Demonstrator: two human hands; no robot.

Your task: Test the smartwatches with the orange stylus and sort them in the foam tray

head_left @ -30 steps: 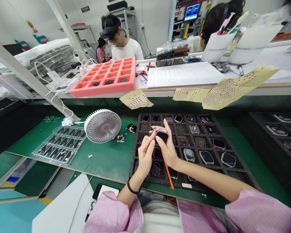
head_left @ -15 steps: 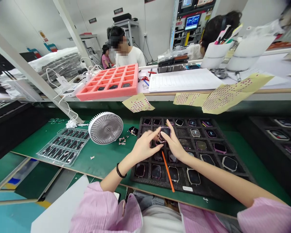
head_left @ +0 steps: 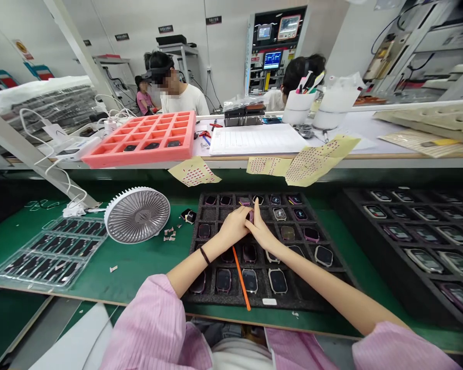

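Note:
Over the black foam tray [head_left: 334,275], my left hand [head_left: 234,226] and my right hand [head_left: 259,230] meet around a small purple-edged watch piece [head_left: 250,216]. Fingers cover most of it. Both hands are closed on its sides, the left fingers over its face. The tray's compartments hold several watch pieces, among them a silver-framed one [head_left: 278,281] in the front row. An orange stick [head_left: 241,277] lies slanting across the front of the tray, just below my hands.
A round fan [head_left: 137,215] stands left of the tray, near small scraps [head_left: 170,234] and a clear plastic tray [head_left: 54,252]. Another black tray [head_left: 374,267] lies at the right. The shelf holds a red foam tray [head_left: 142,139] and papers. People sit beyond.
The view has turned right, so things appear further left. My left hand has closed over the watch piece, which is now mostly hidden between both hands.

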